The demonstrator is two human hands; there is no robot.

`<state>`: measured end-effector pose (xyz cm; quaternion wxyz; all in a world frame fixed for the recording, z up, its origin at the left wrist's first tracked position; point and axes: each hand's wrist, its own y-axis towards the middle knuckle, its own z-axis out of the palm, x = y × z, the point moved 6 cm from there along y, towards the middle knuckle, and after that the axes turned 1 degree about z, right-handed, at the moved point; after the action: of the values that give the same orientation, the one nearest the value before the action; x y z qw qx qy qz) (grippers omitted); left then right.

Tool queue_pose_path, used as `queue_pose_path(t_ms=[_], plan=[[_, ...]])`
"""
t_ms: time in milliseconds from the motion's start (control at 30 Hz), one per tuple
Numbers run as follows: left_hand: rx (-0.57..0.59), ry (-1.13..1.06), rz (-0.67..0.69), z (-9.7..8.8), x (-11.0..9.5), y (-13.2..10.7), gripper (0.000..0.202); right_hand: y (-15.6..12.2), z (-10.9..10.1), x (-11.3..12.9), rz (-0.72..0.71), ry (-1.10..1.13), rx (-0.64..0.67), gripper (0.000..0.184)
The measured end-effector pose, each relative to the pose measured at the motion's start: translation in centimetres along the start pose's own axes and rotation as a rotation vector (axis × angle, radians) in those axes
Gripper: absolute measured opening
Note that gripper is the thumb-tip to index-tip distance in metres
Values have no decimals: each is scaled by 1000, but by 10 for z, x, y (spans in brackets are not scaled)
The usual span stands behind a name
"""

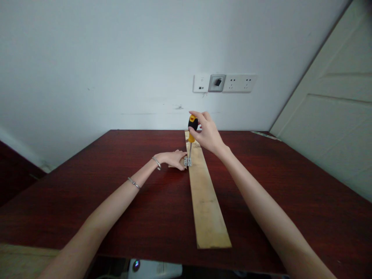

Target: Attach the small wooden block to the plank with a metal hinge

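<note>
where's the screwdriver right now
Head view, centre: the screwdriver stands upright in the right hand, its tip at a small metal piece on the left edge of the plank, beside the left hand.

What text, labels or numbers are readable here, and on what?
Nothing legible in this view.
Screwdriver in the right hand: black and yellow handle, no marking visible.
Wall plates: small dark marks on the left plate, too small to read.
White device at the bottom edge: faint print, blurred.
</note>
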<state>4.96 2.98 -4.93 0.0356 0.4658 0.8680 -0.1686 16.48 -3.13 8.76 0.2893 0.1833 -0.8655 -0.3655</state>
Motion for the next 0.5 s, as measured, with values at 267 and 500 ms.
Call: queue_pose_path(t_ms=[267, 500], plan=[[-6, -18, 5, 0, 2, 0, 79, -1, -4, 4, -21, -27, -25, 42], [-3, -7, 6, 0, 1, -1, 77, -1, -6, 6, -6, -28, -14, 46]])
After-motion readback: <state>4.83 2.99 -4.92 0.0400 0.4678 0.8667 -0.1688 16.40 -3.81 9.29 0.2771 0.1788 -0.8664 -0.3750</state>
